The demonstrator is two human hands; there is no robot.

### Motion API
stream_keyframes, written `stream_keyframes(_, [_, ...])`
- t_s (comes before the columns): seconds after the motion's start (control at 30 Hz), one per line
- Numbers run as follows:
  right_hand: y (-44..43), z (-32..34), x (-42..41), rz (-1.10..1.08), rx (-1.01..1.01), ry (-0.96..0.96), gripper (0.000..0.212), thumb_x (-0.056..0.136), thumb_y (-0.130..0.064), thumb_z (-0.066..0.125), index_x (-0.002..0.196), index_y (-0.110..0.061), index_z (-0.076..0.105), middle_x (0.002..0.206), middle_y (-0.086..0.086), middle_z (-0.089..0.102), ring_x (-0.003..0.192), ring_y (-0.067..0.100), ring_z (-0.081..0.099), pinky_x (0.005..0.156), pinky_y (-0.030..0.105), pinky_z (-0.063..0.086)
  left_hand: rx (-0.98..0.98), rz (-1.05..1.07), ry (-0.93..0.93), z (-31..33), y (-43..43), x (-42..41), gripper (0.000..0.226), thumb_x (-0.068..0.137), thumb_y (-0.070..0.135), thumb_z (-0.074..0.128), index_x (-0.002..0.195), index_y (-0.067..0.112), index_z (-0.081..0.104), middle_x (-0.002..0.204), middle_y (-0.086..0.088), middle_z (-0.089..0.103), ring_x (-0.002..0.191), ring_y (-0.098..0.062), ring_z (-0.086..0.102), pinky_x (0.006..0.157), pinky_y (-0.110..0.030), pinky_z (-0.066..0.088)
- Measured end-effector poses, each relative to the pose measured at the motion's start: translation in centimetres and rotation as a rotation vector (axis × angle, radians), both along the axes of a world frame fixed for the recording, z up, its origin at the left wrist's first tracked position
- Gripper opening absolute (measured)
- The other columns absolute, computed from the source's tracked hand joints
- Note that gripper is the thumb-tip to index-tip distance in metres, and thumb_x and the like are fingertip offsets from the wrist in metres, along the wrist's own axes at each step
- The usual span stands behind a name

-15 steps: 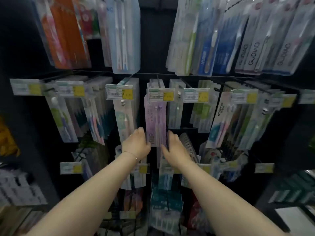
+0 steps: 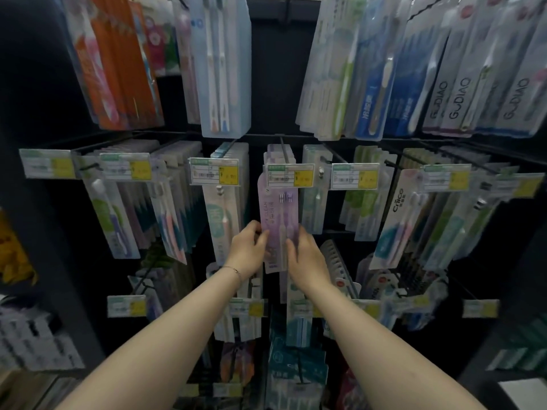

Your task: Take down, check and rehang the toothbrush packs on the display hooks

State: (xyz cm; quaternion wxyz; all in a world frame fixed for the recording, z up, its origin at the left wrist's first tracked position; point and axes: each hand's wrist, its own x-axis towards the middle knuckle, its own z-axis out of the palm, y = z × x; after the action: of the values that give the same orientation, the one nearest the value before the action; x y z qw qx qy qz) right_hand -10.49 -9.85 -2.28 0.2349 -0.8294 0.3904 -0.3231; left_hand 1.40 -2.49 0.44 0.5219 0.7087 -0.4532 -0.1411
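A pale purple toothbrush pack (image 2: pixel 276 214) hangs at the front of the middle hook (image 2: pixel 284 150), under a white and yellow price tag (image 2: pixel 290 175). My left hand (image 2: pixel 248 252) grips the pack's lower left edge, thumb on its front. My right hand (image 2: pixel 305 255) holds the lower right edge, fingers curled around it. More purple packs (image 2: pixel 278 153) sit behind it on the same hook. The pack's top is hidden behind the tag, so I cannot tell whether it is on the hook.
Rows of hooks carry toothbrush packs on a dark wall. A white pack (image 2: pixel 222 220) hangs just left, a pale green one (image 2: pixel 315 199) just right. Blue packs (image 2: pixel 222 66) hang above, teal packs (image 2: pixel 296 368) below. Price tags (image 2: pixel 214 171) stick out at hook ends.
Both hands have closed in on the purple pack's lower edges and now hold it. The view has steadied and sits slightly closer.
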Motion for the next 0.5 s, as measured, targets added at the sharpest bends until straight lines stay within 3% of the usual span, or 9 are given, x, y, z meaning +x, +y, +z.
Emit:
stream_keyframes(0.2, [-0.2,0.0,0.0,-0.039,-0.158,-0.009,0.055,0.103,-0.038,0.03,0.151,-0.011,0.023,0.132,0.01,0.05,0.116,0.027,0.051,0.094,0.045,0.045,-0.039,-0.07,0.17,0.1,-0.3,0.1,0.011,0.1,0.023,0.048,0.095,0.016,0.055,0.091,-0.01,0.067,0.065,-0.022,0.071,0.066,-0.032,0.059])
stream_keyframes(0.33, [-0.3,0.3,-0.4,0.006,-0.244,0.086,0.057,0.104,-0.032,0.029,0.153,-0.01,0.012,0.134,0.013,0.047,0.12,0.028,0.046,0.097,0.042,0.042,-0.04,-0.105,0.272,-0.7,-0.1,0.1,0.01,0.101,0.021,0.045,0.099,0.019,0.054,0.094,-0.015,0.069,0.067,-0.025,0.071,0.076,-0.043,0.06])
stream_keyframes(0.5, [0.1,-0.3,-1.5,0.077,-0.231,0.078,0.055,0.102,-0.033,0.036,0.151,-0.012,0.023,0.128,0.01,0.053,0.118,0.026,0.048,0.099,0.041,0.039,-0.015,-0.126,0.27,-2.0,1.4,-0.3,0.012,0.101,0.023,0.044,0.103,0.015,0.054,0.086,-0.012,0.071,0.071,-0.026,0.072,0.073,-0.037,0.06])
